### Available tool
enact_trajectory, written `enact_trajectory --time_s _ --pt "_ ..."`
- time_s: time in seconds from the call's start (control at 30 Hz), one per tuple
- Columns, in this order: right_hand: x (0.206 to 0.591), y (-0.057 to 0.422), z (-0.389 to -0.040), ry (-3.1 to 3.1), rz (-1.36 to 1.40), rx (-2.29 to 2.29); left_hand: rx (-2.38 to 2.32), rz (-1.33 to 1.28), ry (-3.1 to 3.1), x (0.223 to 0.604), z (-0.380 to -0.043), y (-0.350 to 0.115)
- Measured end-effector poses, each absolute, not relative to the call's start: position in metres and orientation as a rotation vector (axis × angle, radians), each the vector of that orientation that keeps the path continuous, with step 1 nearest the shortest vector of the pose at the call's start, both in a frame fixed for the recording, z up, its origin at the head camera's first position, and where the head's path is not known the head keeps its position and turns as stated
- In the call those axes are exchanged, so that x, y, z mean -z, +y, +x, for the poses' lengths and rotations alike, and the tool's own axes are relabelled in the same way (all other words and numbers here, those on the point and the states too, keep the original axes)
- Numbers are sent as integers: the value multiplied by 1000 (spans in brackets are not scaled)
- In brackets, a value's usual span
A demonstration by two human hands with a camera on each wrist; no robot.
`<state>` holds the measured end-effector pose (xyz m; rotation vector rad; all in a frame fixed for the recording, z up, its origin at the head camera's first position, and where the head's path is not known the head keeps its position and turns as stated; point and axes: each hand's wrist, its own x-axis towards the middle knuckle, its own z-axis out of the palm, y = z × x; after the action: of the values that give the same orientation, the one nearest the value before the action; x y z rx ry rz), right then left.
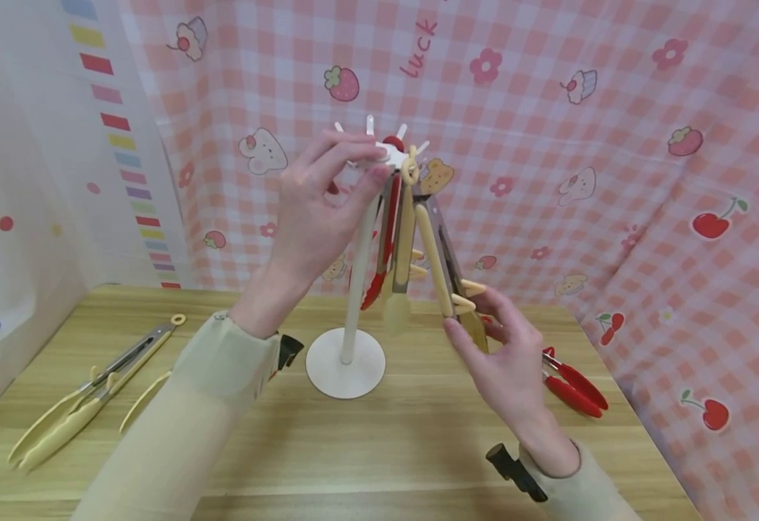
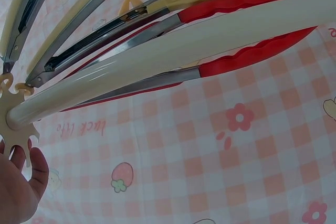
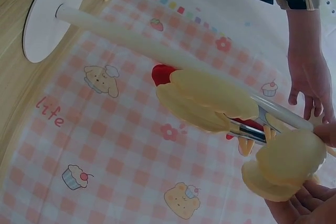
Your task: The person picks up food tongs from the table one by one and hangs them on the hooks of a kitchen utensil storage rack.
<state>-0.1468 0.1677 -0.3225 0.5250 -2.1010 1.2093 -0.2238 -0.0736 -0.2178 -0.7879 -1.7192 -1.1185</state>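
My left hand (image 1: 317,192) pinches the notched white top of a stand (image 1: 356,289), which has a round base. My right hand (image 1: 506,362) grips yellow-handled tongs (image 1: 434,250) near their lower end. They slant away from the pole, their ring at the edge of the stand's top in the left wrist view. Beside them hang another pair of yellow tongs (image 1: 405,239), tips down. Red tongs (image 2: 236,6) hang behind the pole, partly covered by it. In the right wrist view, the yellow heads of the held tongs (image 3: 291,158) lie close by my fingers.
On the wooden table (image 1: 353,463), yellow tongs (image 1: 60,430) lie at the left, and another yellow piece (image 1: 143,405) shows partly under my left sleeve. Red tongs (image 1: 574,387) lie at the right, partly hidden by my hand. A pink checked cloth (image 1: 516,130) hangs behind.
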Motion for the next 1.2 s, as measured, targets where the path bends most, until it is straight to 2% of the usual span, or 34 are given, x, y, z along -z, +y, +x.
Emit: enact_trajectory --time_s 1.2 --pt "327 147 -152 -2212 522 -1235 1095 -773 -1731 218 -224 -73"
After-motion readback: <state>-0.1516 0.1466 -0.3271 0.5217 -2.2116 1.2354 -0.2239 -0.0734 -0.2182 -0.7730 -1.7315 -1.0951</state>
